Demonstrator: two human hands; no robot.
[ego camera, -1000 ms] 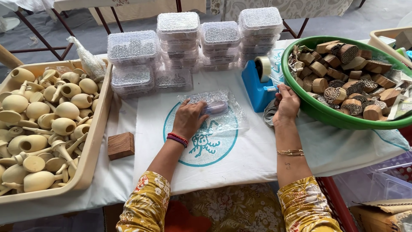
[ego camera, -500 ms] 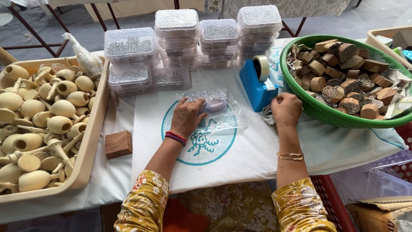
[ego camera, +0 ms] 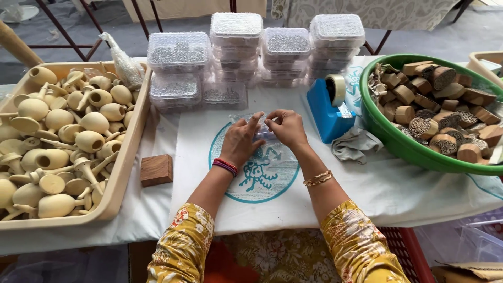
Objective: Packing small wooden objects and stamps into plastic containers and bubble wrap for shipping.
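both hands are meeting over a clear plastic bag lying flat on the white cloth, right on top of the blue round print. left hand is resting palm down on the bag's left part, fingers stretched forward and slightly spread, index tip touching the bag's top edge. right hand is sitting just beside it, fingers curled and pinching the top edge of the bag; fingertips of both hands are nearly touching. can't tell what is inside the bag, too clear and partly hidden by the hands.

blue tape dispenser is standing just right of the right hand, a crumpled grey rag lying next to it. green basin full of carved wooden blocks is sitting at the right. stacks of clear lidded boxes are lined up behind the bag. beige tray at the left is holding pale wooden turned pieces. small brown wood block is lying on the cloth between the tray and the left arm.
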